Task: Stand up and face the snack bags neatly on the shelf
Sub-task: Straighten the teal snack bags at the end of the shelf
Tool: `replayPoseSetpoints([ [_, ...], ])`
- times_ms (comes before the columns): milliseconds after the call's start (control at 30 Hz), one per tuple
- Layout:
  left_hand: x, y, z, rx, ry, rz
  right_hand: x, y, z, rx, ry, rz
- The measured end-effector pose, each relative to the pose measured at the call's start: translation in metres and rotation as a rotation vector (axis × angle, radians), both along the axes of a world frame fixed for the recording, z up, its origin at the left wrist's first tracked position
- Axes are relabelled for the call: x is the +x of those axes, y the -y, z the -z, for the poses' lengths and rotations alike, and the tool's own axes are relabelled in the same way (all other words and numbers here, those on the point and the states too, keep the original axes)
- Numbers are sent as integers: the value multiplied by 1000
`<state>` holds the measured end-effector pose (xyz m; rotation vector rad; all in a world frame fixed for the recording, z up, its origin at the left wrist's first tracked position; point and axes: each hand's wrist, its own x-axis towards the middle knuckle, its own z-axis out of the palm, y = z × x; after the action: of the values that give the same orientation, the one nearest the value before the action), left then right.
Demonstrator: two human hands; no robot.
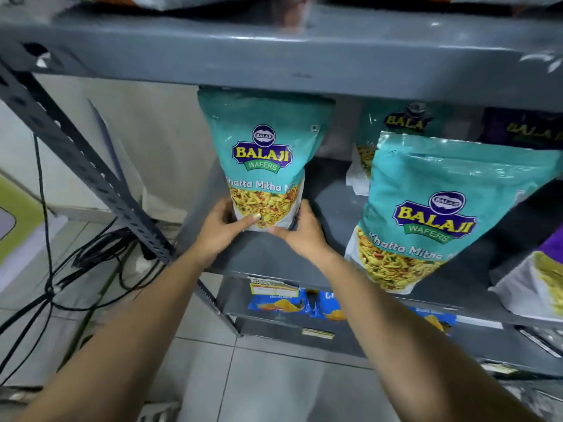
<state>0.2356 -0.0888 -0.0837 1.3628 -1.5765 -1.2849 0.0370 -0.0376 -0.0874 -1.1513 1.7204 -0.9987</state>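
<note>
While both hands press in on its lower corners, a teal Balaji snack bag (264, 159) stands upright at the left end of the grey metal shelf (268, 254), its printed front turned outward and its top edge reaching up to the underside of the shelf board above (274, 56). The left hand (224, 228) cups the bag's bottom left corner, thumb lying across the front of the white base; the right hand (300, 234) closes on the bottom right corner, fingers wrapped behind the edge and thumb along the lower seam, so the bag is clamped between the two. Just to the right of that grip, a second teal bag (438, 214) of the same kind leans at a tilt near the shelf's front edge, apart from the held one. Behind and above it, farther right of the hands, a third teal bag (396, 129) shows its logo, and a purple bag (524, 129) sits deeper in shadow. Below the hands, on the next level down, blue chip packets (277, 303) lie behind a price label. Left of the grip, black cables (91, 248) trail past the slotted upright (91, 166) onto the tiled floor (259, 376).
</note>
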Motion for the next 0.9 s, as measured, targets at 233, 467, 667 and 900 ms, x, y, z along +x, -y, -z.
replayPoseSetpoints([
  [233,24,-25,2,28,-52,-41,17,-32,-3,-37,-107,-24],
  [467,46,-50,7,56,-140,-21,38,-58,-3,-35,-191,-22],
  [667,46,-54,1,57,-178,3,44,-65,-9,-33,-185,-5],
  [900,47,-57,3,62,-148,-23,46,-70,-12,-46,-195,-16],
])
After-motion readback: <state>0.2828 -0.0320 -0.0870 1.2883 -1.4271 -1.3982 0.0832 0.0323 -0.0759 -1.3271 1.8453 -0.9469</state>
